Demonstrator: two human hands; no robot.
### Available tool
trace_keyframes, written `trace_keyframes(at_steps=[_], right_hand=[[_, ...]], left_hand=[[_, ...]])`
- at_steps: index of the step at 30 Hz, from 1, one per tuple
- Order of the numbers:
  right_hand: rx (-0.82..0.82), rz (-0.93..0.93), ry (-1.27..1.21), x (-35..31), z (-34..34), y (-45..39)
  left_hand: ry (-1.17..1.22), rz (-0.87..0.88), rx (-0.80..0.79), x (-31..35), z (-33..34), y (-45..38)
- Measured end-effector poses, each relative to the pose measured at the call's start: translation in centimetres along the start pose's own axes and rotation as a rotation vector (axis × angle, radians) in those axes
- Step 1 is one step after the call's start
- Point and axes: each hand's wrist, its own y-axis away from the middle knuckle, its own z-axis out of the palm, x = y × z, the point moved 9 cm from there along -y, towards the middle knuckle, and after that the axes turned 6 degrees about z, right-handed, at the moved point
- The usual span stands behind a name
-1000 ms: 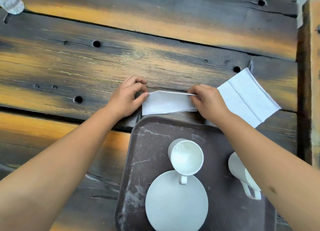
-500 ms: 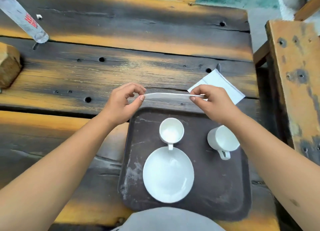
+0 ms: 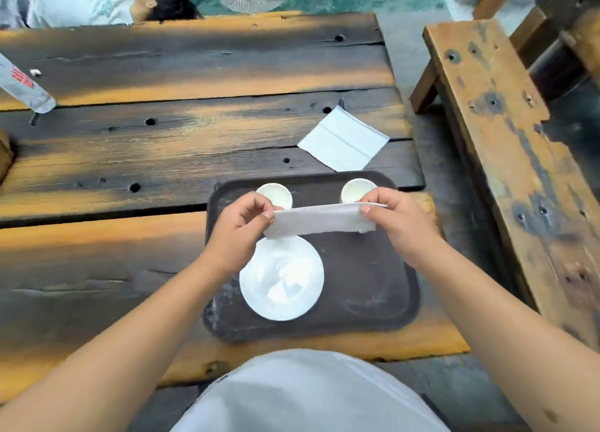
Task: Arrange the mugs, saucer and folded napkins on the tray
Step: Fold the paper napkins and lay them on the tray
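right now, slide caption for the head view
Both hands pinch a folded napkin above the tray.

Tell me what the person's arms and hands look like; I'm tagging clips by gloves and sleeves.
Both forearms are bare all the way to the frame edge: no sleeves show. The left hand and right hand wear no gloves, and no rings, watch or bracelets are visible. A small dark mark sits on the right forearm. A light grey garment covers the torso below.

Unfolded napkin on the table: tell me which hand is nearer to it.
Right. The right hand sits just below the unfolded napkin; the left hand is farther, down to its left.
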Motion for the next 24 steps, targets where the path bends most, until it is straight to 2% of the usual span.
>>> trace_keyframes(at_steps=[5, 11, 16, 20, 24], right_hand=[[0.123, 0.215, -0.125, 6.8, -2.8, 3.5], [0.240, 0.405, -0.068, 13.4, -5.0, 6.5], [0.259, 0.468, 0.013, 16.5, -6.3, 6.6], [0.203, 0.536, 0.048, 18.2, -6.9, 6.0], [0.223, 0.556, 0.086, 18.9, -7.7, 5.1]], left_hand=[[0.209, -0.281, 0.035, -5.6, 5.0, 3.6], [0.177, -0.548, -0.052, -11.4, 10.5, 7.0], [-0.063, -0.571, -0.119, -13.4, 12.0, 6.8], [-0.145, -0.598, -0.099, -14.6, 12.8, 6.2], [-0.217, -0.572, -0.114, -14.8, 13.5, 5.4]])
